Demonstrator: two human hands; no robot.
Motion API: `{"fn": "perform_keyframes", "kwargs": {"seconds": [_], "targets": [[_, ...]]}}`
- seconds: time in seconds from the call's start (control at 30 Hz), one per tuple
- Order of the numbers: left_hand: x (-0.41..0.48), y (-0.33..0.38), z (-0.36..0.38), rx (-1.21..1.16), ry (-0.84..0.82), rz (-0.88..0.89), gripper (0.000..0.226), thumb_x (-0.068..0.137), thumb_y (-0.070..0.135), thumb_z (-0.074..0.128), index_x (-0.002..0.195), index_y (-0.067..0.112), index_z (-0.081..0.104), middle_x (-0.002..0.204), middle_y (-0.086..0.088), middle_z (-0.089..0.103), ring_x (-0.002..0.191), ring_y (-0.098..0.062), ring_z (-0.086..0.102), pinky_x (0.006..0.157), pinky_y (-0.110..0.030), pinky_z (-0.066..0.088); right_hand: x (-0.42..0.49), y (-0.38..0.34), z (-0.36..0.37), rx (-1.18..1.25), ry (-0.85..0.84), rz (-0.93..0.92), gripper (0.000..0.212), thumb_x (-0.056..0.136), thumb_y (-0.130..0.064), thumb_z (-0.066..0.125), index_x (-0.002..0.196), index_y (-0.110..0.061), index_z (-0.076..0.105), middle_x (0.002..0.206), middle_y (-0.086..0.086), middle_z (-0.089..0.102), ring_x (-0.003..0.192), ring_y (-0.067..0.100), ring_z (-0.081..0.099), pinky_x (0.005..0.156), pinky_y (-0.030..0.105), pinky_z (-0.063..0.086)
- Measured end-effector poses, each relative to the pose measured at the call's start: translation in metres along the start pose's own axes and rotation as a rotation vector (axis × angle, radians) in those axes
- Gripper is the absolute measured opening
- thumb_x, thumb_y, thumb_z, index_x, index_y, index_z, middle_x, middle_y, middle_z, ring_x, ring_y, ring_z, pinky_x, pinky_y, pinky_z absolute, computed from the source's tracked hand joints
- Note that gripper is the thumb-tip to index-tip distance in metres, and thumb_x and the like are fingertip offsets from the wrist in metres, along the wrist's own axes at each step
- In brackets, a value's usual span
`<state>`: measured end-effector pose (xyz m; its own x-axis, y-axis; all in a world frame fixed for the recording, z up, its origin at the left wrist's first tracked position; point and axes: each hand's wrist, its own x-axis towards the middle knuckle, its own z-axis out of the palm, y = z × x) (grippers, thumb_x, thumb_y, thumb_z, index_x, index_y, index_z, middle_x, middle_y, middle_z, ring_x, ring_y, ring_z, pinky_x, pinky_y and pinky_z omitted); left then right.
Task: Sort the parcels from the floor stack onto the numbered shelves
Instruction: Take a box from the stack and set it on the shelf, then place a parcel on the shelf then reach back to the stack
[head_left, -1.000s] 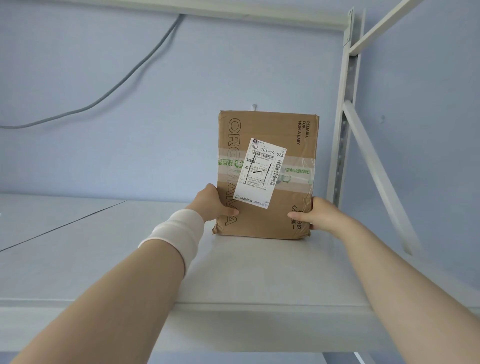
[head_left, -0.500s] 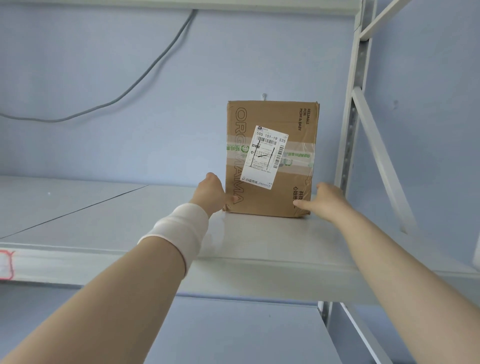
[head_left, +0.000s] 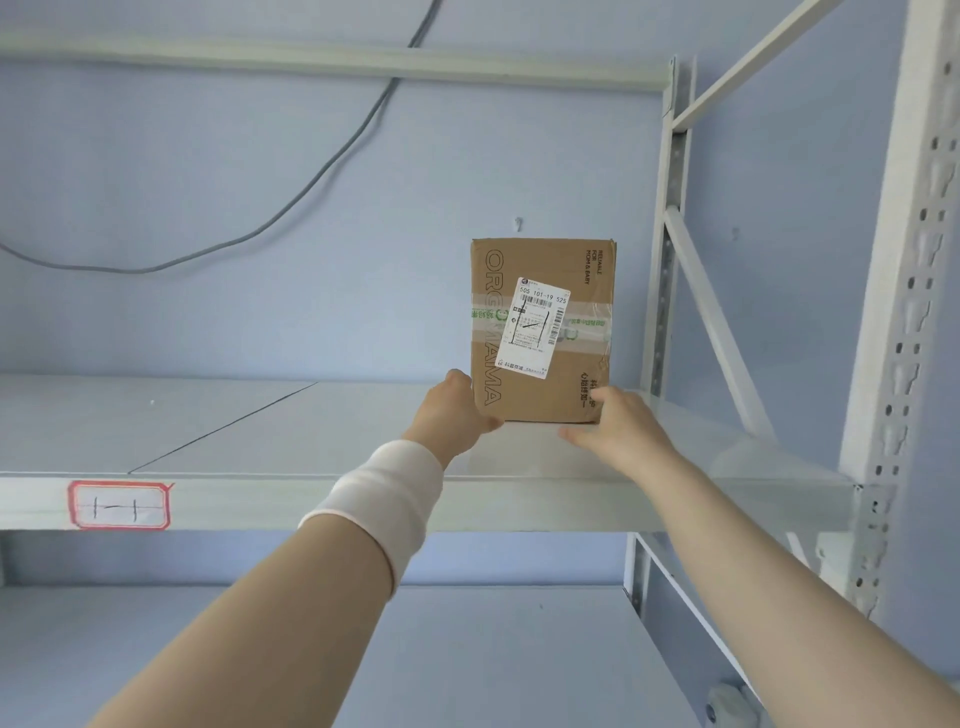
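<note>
Head view only.
- Brown cardboard parcel upright on grey metal shelf, 1 o'clock from frame centre, at the back by the blue wall. White shipping label on front face, slightly tilted.
- Left hand at parcel's 7 o'clock corner: gripping it, thumb on front face, fingers hidden round the side. White wristband on that wrist.
- Right hand at 5 o'clock corner: loosely extended fingers against the lower edge, not wrapped round it.
- Around: white perforated upright and diagonal brace near parcel's 3 o'clock, not touching. Grey cable sagging on wall at 10 o'clock. Red-bordered tag on shelf front edge at 8 o'clock, handwritten "1-1". Lower shelf at 6 o'clock.
- Both forearms cross the shelf's front edge.
</note>
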<state>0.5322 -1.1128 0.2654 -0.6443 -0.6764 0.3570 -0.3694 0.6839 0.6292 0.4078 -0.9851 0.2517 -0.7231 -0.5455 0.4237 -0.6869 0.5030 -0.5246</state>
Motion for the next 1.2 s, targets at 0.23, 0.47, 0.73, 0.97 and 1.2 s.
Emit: {"fn": "perform_keyframes", "kwargs": {"seconds": [0.23,0.47,0.73,0.97,1.2], "targets": [[-0.049,-0.009,-0.012,0.054,-0.053,0.043,0.056,0.089,0.025,0.062,0.135,0.006,0.036,0.138,-0.009,0.047,0.124,-0.025,0.046,0.094,-0.031,0.039,-0.068,-0.019,0.005,-0.025,0.023,0.022,0.065,0.084,-0.037,0.066,0.138,-0.013,0.038,0.14,0.009,0.041,0.132,0.026,0.037,0.102,0.034,0.035],[-0.101,0.018,-0.003,0.216,-0.078,0.202,0.05,0.093,0.025,0.056,0.138,0.014,0.037,0.138,-0.004,0.046,0.125,-0.024,0.046,0.096,-0.033,0.038,-0.128,-0.001,-0.023,-0.087,0.024,0.058,0.062,0.089,-0.037,0.059,0.142,-0.014,0.034,0.143,0.006,0.038,0.134,0.023,0.034,0.102,0.033,0.035],[-0.164,0.057,0.068,0.231,-0.223,0.315,0.049,0.093,0.025,0.056,0.137,0.015,0.038,0.138,-0.004,0.047,0.126,-0.024,0.045,0.095,-0.032,0.037,-0.204,0.075,-0.055,-0.172,0.03,0.144,0.061,0.089,-0.035,0.06,0.141,-0.012,0.037,0.142,0.01,0.04,0.134,0.027,0.033,0.103,0.036,0.033],[-0.219,0.079,0.164,0.265,-0.486,0.407,0.052,0.09,0.026,0.06,0.136,0.014,0.039,0.132,-0.011,0.051,0.121,-0.029,0.049,0.096,-0.036,0.04,-0.286,0.17,-0.069,-0.241,-0.046,0.381,0.059,0.09,-0.033,0.06,0.139,-0.009,0.039,0.141,0.014,0.041,0.134,0.03,0.033,0.106,0.04,0.036],[-0.254,0.083,0.263,0.22,-0.76,0.513,0.055,0.09,0.03,0.06,0.139,0.016,0.037,0.136,-0.009,0.049,0.122,-0.027,0.048,0.099,-0.037,0.041,-0.357,0.252,-0.053,-0.259,-0.084,0.654,0.047,0.088,-0.03,0.062,0.125,-0.003,0.051,0.127,0.015,0.055,0.118,0.03,0.048,0.097,0.04,0.042]]}}
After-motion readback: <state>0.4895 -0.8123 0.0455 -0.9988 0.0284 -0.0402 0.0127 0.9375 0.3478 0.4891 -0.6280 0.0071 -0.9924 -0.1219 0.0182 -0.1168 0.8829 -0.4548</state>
